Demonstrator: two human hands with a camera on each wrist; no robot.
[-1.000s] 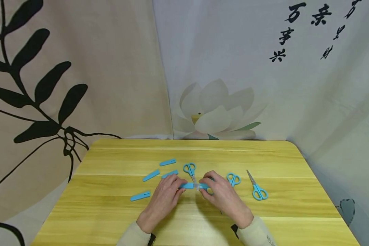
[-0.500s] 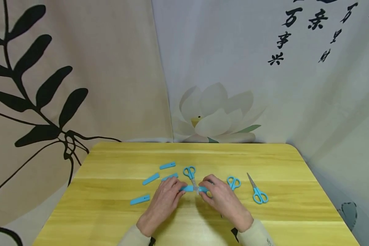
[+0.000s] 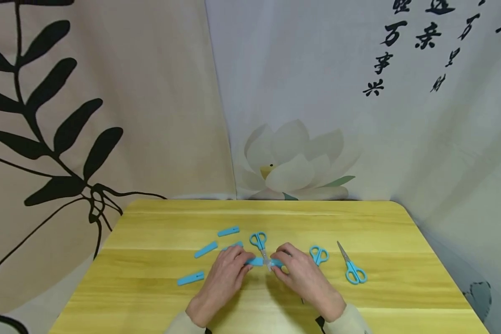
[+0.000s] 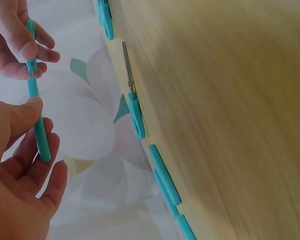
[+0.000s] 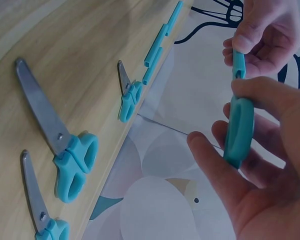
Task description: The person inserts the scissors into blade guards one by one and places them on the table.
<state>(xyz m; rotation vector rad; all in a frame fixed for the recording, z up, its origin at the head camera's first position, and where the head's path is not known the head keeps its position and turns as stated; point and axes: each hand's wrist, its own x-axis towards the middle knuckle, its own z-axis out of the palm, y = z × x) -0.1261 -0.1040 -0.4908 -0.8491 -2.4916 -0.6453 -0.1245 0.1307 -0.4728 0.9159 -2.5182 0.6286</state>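
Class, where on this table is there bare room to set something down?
Free: the table right of the rightmost scissors, and left of the leftmost blue cover, to either edge. Crowded: the middle, around the left hand and right hand.

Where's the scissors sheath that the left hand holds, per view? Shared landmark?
Head: scissors sheath at lower centre, in the left hand.
Left wrist: scissors sheath at left, about mid-height.
Right wrist: scissors sheath at upper right.
Landmark: printed lotus, partly or wholly in all three.
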